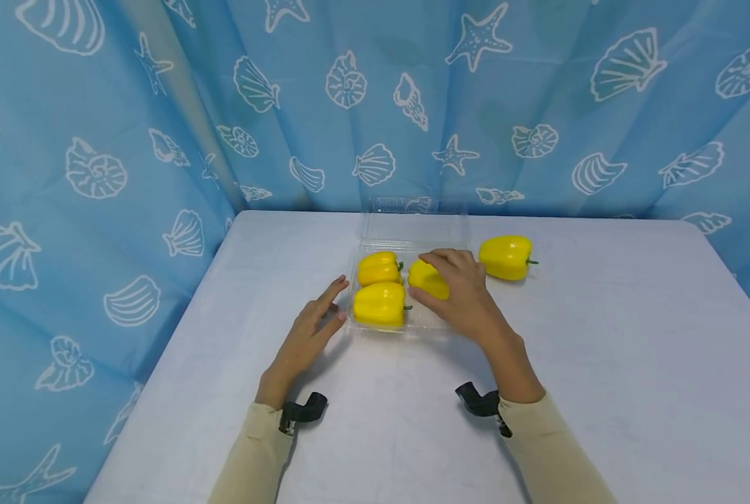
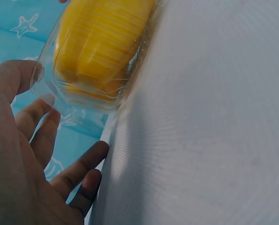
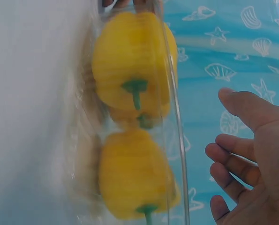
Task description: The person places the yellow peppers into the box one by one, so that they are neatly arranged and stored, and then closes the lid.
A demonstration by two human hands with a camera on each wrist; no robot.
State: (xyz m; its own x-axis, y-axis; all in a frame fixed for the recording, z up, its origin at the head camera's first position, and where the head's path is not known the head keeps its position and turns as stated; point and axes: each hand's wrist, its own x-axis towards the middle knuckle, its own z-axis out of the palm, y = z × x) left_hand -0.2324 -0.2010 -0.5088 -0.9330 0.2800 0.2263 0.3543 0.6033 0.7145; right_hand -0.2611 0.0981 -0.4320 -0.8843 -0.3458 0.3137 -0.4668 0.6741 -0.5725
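A clear plastic clamshell box (image 1: 425, 320) lies on the table, its lid (image 1: 412, 227) folded back. Two yellow bell peppers sit on the left side, a front one (image 1: 379, 304) and a rear one (image 1: 377, 269). On the right side is another yellow bell pepper (image 1: 426, 278), partly hidden by my right hand (image 1: 459, 290). The right wrist view shows that hand (image 3: 256, 150) above the box rim with loosely bent fingers, apart from this pepper (image 3: 134, 176). My left hand (image 1: 308, 332) has spread fingers at the box's left side; a fingertip (image 2: 33, 72) touches the plastic edge.
One more yellow bell pepper (image 1: 505, 257) lies on the table just right of the box. A white cloth covers the table (image 1: 633, 364). Blue curtains (image 1: 349, 105) with shell prints hang behind and to the left. Black wrist mounts (image 1: 304, 408) sit on both forearms.
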